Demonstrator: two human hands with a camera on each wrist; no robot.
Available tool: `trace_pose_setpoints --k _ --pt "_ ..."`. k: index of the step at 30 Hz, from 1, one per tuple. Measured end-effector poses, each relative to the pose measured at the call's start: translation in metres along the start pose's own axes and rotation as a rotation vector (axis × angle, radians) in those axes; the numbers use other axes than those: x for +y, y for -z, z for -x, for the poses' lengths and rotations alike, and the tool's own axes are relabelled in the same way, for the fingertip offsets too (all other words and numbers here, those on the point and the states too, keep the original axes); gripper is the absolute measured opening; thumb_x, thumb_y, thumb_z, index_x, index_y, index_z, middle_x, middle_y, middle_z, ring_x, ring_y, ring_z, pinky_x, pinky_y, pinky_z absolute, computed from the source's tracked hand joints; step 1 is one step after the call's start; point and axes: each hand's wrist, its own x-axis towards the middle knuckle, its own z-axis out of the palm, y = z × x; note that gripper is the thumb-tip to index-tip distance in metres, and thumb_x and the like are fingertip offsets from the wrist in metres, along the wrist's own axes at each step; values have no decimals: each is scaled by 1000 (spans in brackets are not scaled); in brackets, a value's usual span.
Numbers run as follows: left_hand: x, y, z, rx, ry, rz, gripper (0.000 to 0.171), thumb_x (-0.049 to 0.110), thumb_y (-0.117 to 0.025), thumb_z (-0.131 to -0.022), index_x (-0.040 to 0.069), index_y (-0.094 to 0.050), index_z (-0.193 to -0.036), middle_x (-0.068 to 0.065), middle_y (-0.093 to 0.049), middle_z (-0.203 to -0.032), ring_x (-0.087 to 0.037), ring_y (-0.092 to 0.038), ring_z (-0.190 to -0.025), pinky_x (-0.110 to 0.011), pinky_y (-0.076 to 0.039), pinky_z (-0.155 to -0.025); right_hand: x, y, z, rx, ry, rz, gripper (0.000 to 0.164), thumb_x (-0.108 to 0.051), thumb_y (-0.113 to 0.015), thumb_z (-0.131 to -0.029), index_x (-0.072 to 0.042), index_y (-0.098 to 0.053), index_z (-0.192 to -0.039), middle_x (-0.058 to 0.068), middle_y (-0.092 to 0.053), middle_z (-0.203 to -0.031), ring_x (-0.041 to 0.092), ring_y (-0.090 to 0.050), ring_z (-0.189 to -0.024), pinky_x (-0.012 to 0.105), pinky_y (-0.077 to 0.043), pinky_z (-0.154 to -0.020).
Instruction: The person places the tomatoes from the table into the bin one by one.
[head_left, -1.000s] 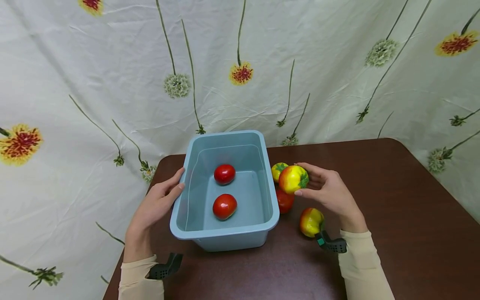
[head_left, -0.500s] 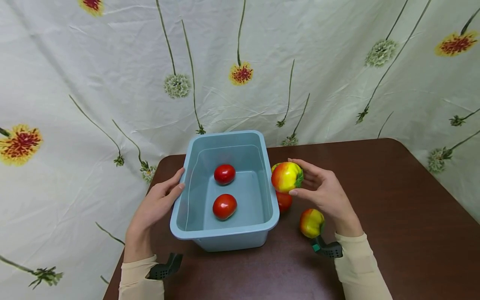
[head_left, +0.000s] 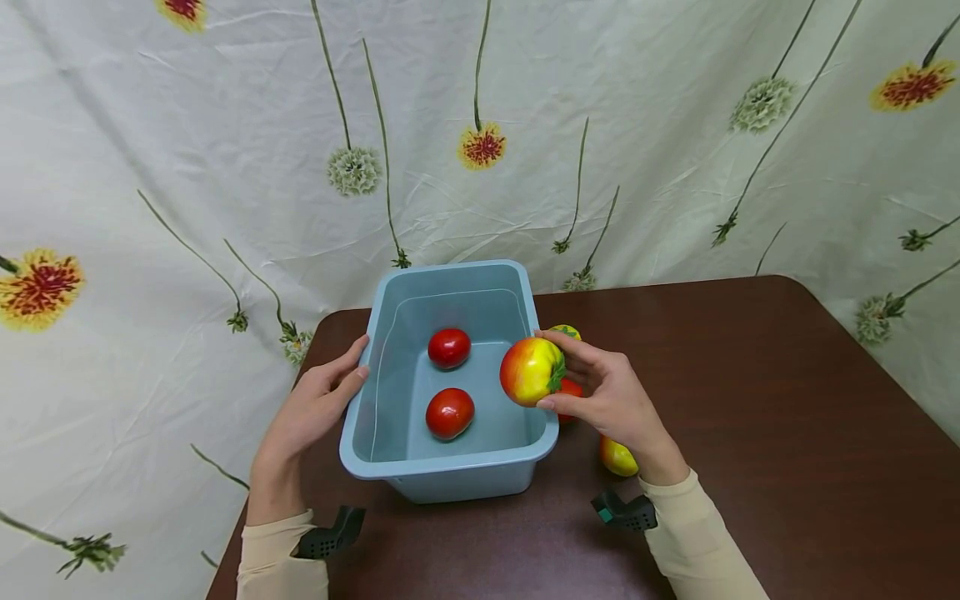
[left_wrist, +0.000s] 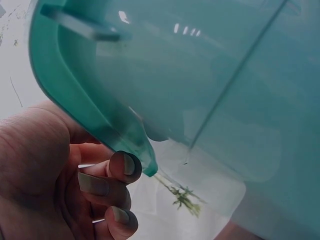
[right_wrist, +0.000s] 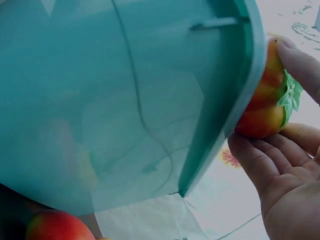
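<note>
My left hand grips the left rim of a light blue plastic tub; in the left wrist view its fingers curl under the edge. Two shiny red, tomato-like fruits, one farther back and one nearer the front, lie on the tub's floor. Between thumb and fingertips, my right hand holds a ribbed red-and-yellow fruit with a green leafy cap. That fruit overlaps the inside of the tub's right wall in the head view. From the right wrist, the rim partly hides it.
Right of the tub, a yellow fruit and a red one show partly behind my right hand. Another red-and-yellow fruit lies under the right wrist on the dark brown table. A flowered cloth hangs behind.
My right hand has carried the red-and-yellow fruit leftward, from beside the tub to over its right rim. The left hand and the tub have stayed still.
</note>
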Motion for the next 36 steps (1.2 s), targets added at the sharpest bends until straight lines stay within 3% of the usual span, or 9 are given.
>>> trace_pose_setpoints --k 8,15,22,26,30,32,36 --pt "0 1 -1 -8 3 22 56 30 -46 -104 11 -28 -153 -11 -34 -156 -34 -41 -139 -56 -41 -103 1 0 0 -33 -8 -28 72 -2 -79 -77 -3 -48 -142 15 -53 -142 13 -60 -122 27 -47 -100" --pt "2 1 -1 -8 1 23 55 28 -46 -104 11 -29 -153 -12 -35 -156 -33 -43 -138 -55 -43 -101 2 8 2 -50 -7 -54 72 -2 -77 -80 -4 -46 -144 21 -47 -147 29 -53 -131 29 -48 -99" --pt "1 1 -2 -10 -3 9 54 28 -45 -104 12 -29 -153 -11 -35 -156 -32 -44 -137 -51 -45 -99 10 22 2 18 0 -20 65 1 -74 -82 -2 -49 -141 20 -51 -144 17 -56 -129 30 -47 -101" --pt "1 2 -1 -13 -3 1 54 28 -45 -104 13 -29 -153 -10 -35 -156 -31 -44 -137 -37 -48 -97 16 26 1 65 -110 -3 62 -5 -74 -84 -2 -49 -141 20 -52 -142 17 -58 -127 26 -49 -97" --pt "1 2 -1 -13 -1 2 54 28 -45 -104 14 -29 -153 -10 -34 -156 -31 -43 -138 -20 -46 -92 24 27 -1 69 -271 41 61 -14 -74 -86 -5 -50 -141 17 -55 -141 26 -59 -125 28 -50 -96" --pt "1 2 -1 -13 0 6 54 28 -45 -104 13 -28 -153 -10 -34 -156 -31 -43 -138 -25 -47 -94 29 27 -2 43 -333 72 61 -15 -74 -86 -3 -49 -140 18 -55 -140 33 -58 -125 32 -50 -96" --pt "1 0 -1 -14 6 7 55 30 -44 -104 12 -28 -153 -10 -33 -157 -32 -41 -139 -48 -45 -101 41 25 -4 -10 -390 199 60 -14 -74 -86 1 -50 -139 21 -56 -138 39 -59 -121 41 -51 -95"
